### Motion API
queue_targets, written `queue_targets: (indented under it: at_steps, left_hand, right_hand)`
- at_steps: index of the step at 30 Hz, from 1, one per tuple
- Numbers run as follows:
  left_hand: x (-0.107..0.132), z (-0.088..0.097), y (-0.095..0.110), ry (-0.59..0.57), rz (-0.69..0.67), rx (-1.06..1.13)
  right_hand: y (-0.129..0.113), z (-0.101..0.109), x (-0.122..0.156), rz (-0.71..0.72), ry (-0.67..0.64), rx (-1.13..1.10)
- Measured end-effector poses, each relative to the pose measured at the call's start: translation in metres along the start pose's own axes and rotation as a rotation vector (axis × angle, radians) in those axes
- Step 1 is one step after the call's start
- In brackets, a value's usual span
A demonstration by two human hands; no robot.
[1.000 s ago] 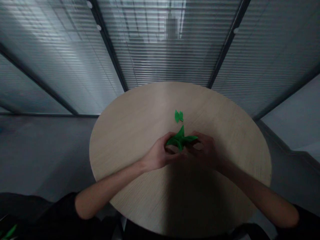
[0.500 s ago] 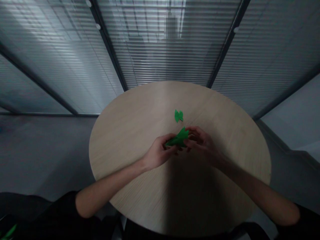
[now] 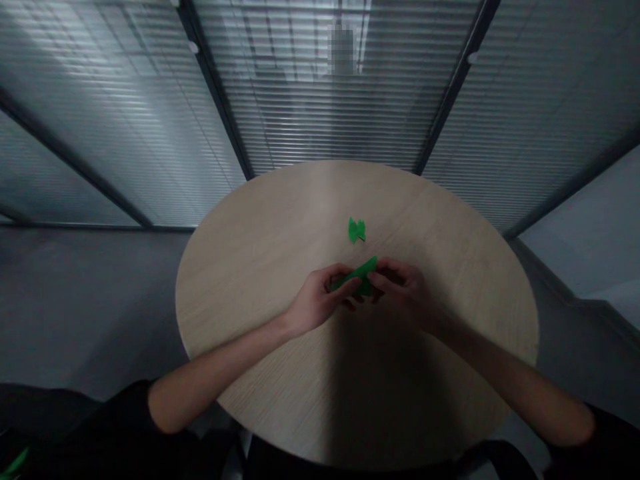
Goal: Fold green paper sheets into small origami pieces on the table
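Observation:
A folded piece of green paper (image 3: 364,272) is held above the table between both hands. My left hand (image 3: 319,299) grips its left end, thumb lying across the near face. At the right end, my right hand (image 3: 404,288) pinches the paper with thumb and fingers; some fingertips are hidden behind it. Beyond the hands, a small green folded paper shape (image 3: 357,230) with two wing-like halves rests on the wood, touched by neither hand.
The round wooden table (image 3: 240,267) fills the middle, its curved edge all around. Behind it stand glass panels with blinds (image 3: 330,120). My shadow (image 3: 385,387) darkens the near part of the tabletop. Grey floor (image 3: 100,287) shows to the left.
My right thumb and fingers have closed onto the paper's right end. The paper's outline is narrower, its spread right end now folded or turned. The small green shape stays put.

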State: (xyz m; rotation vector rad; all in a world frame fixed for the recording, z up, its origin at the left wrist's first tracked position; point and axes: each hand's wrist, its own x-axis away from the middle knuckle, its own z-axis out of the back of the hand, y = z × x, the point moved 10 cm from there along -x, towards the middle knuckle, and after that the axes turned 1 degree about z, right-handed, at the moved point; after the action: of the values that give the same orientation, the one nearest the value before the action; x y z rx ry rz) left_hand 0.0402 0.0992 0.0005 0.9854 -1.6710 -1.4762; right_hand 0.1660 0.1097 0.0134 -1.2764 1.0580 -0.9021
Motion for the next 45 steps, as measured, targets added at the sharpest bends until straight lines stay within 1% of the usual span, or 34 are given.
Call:
queue_targets:
  at_steps: [8,14,18,21,27,33,40,45]
  left_hand:
    - [0.001,0.004,0.002,0.037,0.010,-0.040]
    - [0.001,0.004,0.001,0.038,0.026,-0.055]
    - [0.001,0.009,0.008,0.087,-0.037,-0.111]
    - [0.002,0.009,0.013,0.094,-0.069,-0.150]
    - [0.005,0.009,0.014,0.099,-0.069,-0.223]
    - [0.005,0.005,0.015,0.071,-0.092,-0.215]
    - [0.006,0.009,0.017,0.127,-0.076,-0.190]
    - [0.007,0.010,0.021,0.133,-0.084,-0.197]
  right_hand:
    - [0.005,-0.005,0.000,-0.060,-0.048,-0.044]
    - [0.008,-0.006,0.000,-0.076,-0.061,0.010]
    - [0.001,-0.004,0.002,-0.039,-0.037,0.074]
    - [-0.004,-0.004,0.003,0.006,-0.022,0.122]
    - [-0.004,0.004,0.003,0.031,0.031,0.095]
    - [-0.004,0.006,0.001,0.031,0.046,0.085]
    - [-0.004,0.006,0.002,0.016,0.047,0.106]
    - [-0.008,0.007,0.002,0.054,0.044,0.119]
